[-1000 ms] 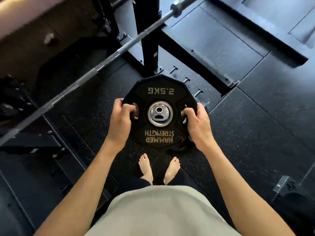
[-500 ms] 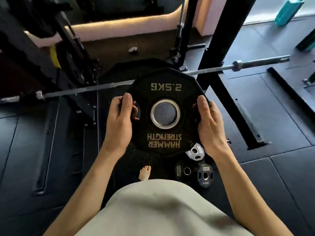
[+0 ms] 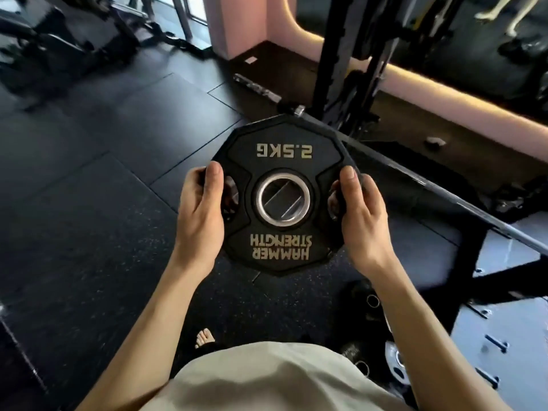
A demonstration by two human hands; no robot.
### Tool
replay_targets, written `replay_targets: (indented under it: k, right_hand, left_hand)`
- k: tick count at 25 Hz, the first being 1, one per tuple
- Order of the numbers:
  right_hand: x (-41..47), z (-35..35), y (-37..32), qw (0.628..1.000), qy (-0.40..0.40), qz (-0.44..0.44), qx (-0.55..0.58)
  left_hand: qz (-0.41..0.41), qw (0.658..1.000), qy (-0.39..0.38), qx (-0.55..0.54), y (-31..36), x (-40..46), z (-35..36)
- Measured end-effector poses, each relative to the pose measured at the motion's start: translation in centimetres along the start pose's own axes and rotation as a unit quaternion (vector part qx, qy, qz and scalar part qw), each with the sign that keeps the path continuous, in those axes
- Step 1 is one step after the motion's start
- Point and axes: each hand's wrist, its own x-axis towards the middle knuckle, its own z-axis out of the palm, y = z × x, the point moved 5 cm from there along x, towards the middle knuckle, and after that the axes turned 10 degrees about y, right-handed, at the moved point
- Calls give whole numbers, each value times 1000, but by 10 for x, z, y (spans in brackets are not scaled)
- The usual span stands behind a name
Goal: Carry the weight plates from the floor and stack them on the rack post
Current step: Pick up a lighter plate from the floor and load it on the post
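Dark gym floor (image 3: 98, 185) lies below. Left hand (image 3: 200, 215) and right hand (image 3: 360, 218) grip the plate (image 3: 281, 149) by its side holes, held up mid-carry. Next, I think, find the rack post.

Black rubber floor tiles (image 3: 89, 203), pink wall (image 3: 237, 22) — glowing light strip (image 3: 444, 93), dark bench (image 3: 38, 28).

You see a barbell (image 3: 444, 191) lying on the black rubber floor (image 3: 89, 188), with a pink wall corner (image 3: 237, 22) beyond its far end.
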Motion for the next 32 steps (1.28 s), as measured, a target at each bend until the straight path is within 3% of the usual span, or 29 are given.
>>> replay_targets:
  k: [5,9,13,23,32]
  right_hand:
    - [-34,168,-7,992,-123,-4,39]
    - [-60,289,-14,984,-174,0,36]
    - [-59,372,-15,979,-201,-7,18]
    - [47,572,-17,967,-248,-10,51]
    - [196,730,-28,976,-217,-21,9]
  left_hand:
    - [13,993,112,19,5,53,-153]
    - [13,986,163,22,7,100,-258]
    - [-15,979,203,28,3,148,-319]
    - [-19,972,231,19,-14,349,-367]
    - [-12,976,217,3,-20,573,-370]
